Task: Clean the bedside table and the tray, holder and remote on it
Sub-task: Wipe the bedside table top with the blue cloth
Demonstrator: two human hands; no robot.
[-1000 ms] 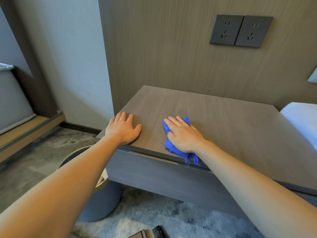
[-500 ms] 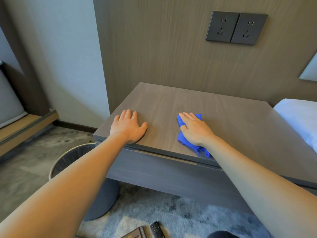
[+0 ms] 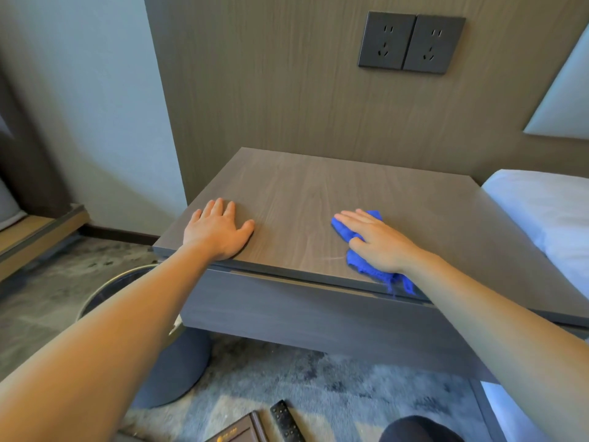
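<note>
While the tray point(image 3: 237, 433) and remote point(image 3: 287, 421) lie on the carpet point(image 3: 334, 384) below, at the bottom edge of the head view, the bedside table's worktop point(image 3: 334, 193) stands bare for wiping; no holder can be made out. Right hand point(image 3: 377, 242) — fingers point(image 3: 350, 216) spread flat, clenching nothing — presses a blue cloth point(image 3: 342, 229) onto the worktop near its front edge, one tail of the cloth hanging over that edge. Left hand point(image 3: 220, 231) lies palm down at the front left corner, fingers released, bracing. A waste bin point(image 3: 172, 362) stands on the floor under the left forearm; the bed point(image 3: 541, 205) abuts the table's right side.

Judged step: wiping the top. For good coverage, keep the palm flat on the cloth, work in overlapping passes toward the wall panel point(image 3: 287, 90) and both side edges, and lift the left hand — the corner beneath it needs wiping too.
</note>
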